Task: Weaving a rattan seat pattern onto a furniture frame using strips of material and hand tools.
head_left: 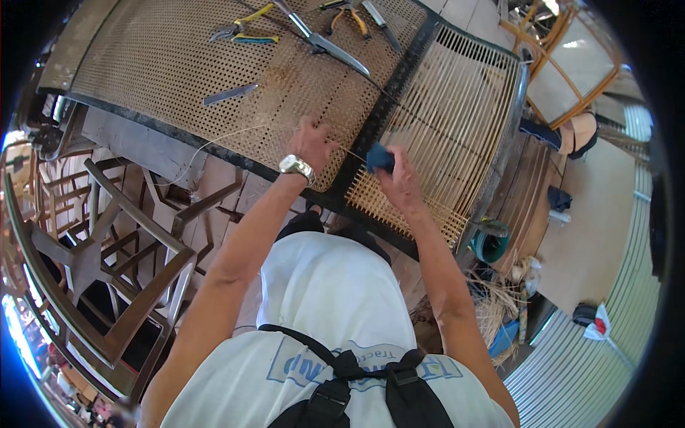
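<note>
My right hand (pixel 401 182) is closed round a dark blue cloth (pixel 379 158) above the dark bar dividing a wooden frame (pixel 365 135). A thin cane strand (pixel 352 153) runs from the cloth to my left hand (pixel 312 145), whose bent fingers appear to pinch it. Beyond that hand a pale length of strand curves left over the frame's edge. Under my left hand lies a finished woven cane panel (pixel 164 68). On the right, the second panel (pixel 449 121) has parallel strands, with cross weaving (pixel 399 210) only along its near side. The fingertips under the cloth are hidden.
On the finished panel lie yellow-handled pliers (pixel 246 37), a long knife (pixel 335 53), orange-handled pliers (pixel 349 23), another blade (pixel 382 25) and a flat metal blade (pixel 230 94). Wooden chair frames (pixel 135 235) crowd the left. A green bucket (pixel 491 246) and cane scraps (pixel 496 299) are at right.
</note>
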